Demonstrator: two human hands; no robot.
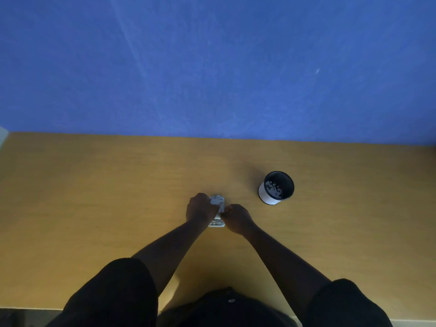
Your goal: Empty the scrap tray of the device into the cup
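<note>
A small grey-white device, probably a hole punch, lies on the wooden table at its middle. My left hand grips the device's left side and covers part of it. My right hand pinches its right edge, fingers closed on a thin part that I cannot make out. The device's near end shows between my wrists. A cup, white outside and dark inside, stands to the right and a little farther away, apart from both hands. Pale scraps lie in its bottom.
A blue wall rises straight behind the table's far edge. The table's near edge runs along the bottom, by my dark-sleeved arms.
</note>
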